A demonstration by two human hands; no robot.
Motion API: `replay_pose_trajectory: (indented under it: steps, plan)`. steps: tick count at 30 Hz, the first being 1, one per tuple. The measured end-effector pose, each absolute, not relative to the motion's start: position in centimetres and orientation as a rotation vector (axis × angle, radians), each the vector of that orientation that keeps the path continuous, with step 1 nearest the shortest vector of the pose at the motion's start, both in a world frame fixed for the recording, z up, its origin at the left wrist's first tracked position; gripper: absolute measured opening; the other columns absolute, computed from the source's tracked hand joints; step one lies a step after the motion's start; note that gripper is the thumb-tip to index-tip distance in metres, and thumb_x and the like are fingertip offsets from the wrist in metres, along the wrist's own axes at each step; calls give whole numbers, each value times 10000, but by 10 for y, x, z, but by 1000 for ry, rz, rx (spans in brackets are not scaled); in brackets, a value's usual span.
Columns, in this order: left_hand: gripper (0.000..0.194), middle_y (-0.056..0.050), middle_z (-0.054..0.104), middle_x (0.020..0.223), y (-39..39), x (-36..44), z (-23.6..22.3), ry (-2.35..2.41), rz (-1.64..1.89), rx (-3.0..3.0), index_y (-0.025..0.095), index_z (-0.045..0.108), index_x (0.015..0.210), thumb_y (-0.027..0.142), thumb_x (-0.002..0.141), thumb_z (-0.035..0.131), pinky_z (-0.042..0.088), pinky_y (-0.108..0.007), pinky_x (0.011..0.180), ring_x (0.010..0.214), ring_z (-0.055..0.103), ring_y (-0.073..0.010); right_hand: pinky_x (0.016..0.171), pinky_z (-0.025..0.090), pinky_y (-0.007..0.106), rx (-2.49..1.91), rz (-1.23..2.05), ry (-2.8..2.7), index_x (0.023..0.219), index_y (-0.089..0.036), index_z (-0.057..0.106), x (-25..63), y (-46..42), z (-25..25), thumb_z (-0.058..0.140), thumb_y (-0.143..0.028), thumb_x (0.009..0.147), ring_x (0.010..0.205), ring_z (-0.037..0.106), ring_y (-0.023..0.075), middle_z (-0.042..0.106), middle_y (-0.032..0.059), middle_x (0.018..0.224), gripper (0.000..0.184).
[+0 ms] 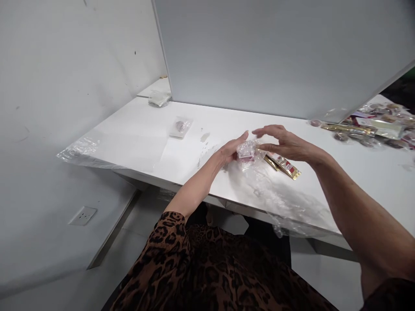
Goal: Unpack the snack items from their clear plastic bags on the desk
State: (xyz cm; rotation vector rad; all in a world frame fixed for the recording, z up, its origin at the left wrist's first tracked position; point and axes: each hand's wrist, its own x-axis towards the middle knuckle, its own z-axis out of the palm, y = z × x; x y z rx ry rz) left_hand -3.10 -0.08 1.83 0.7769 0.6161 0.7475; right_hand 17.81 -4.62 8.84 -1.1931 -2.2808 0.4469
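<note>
My left hand [232, 147] is closed around the side of a small clear plastic packet [246, 155] with pink-and-white contents, held just over the white table. Across from it, my right hand [281, 141] has its fingers spread and curved, the tips close to the packet's upper right; whether they touch it I cannot tell. Below my right hand lie gold sachets [289, 168] with a red-and-white label. Loose clear plastic film [279, 203] spreads over the table from under the packet and hangs past the front edge.
A clear packet with a round item [180, 126] lies left of centre. Plastic bags [159, 98] rest in the back left corner, and a large clear sheet [94, 149] covers the left end. Many small wrapped items [376, 127] are heaped at right. A grey panel [275, 56] stands behind.
</note>
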Motion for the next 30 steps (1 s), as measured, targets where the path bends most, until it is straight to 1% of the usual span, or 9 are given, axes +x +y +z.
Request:
replay_pose_trajectory:
  steps: [3,5,7,9,13,16,21,25,30]
  plan:
    - [681,-119,768,791,-1,-30,23,578,671,728,140,768,1056,784,979,560,635,-396,830,803,772,-263,831,578,392,-1317,529,-2007,792,-257,777,178,-35,86,830,-543,874,871,675,232,735,32,828,302]
    - [691,-132,786,819,-2,-31,26,529,690,710,149,783,1085,792,970,557,646,-417,866,885,792,-299,640,486,298,-1353,577,-1759,728,-225,753,178,-23,82,846,-379,865,639,546,140,661,-2,690,226]
    - [653,-135,792,821,-4,-32,28,492,697,724,155,795,1098,764,956,610,653,-421,874,923,795,-317,532,370,267,-1368,613,-1544,699,-208,726,177,-8,79,841,-269,839,532,404,99,584,-31,601,192]
    - [565,-133,791,814,-6,-32,29,486,705,755,152,799,1115,681,961,677,654,-408,865,910,793,-304,504,333,264,-1401,649,-1424,656,-206,685,175,9,74,858,-227,797,509,345,95,518,-48,548,224]
    - [294,-115,793,839,-10,-31,29,551,771,767,119,789,1106,384,982,772,636,-351,851,804,776,-221,614,468,296,-1398,642,-1229,743,-211,688,174,31,58,859,-265,808,634,468,135,580,-27,665,191]
    - [218,-79,793,871,-10,-29,30,577,891,668,122,776,1109,288,969,793,618,-307,854,788,771,-180,690,540,319,-1320,684,-970,884,-241,666,178,26,42,869,-450,835,780,558,165,644,-2,863,295]
    - [176,2,756,855,-6,-24,30,553,1141,578,182,756,1114,265,965,800,602,-281,876,823,754,-143,554,581,348,-1265,1071,-917,910,-271,629,173,-17,27,869,-749,735,760,640,215,695,64,924,562]
    - [174,17,734,809,-5,-22,25,537,1145,578,180,754,1035,274,923,848,589,-279,861,785,730,-137,537,589,313,-1193,1350,-1065,886,-245,666,146,-47,29,957,-702,660,696,663,192,720,57,841,586]
    - [92,15,711,767,-8,-20,23,526,1088,519,160,751,998,251,996,756,571,-274,877,719,693,-113,547,542,277,-1042,1255,-1079,706,-225,614,125,-58,35,1073,-563,535,565,530,114,597,-17,641,595]
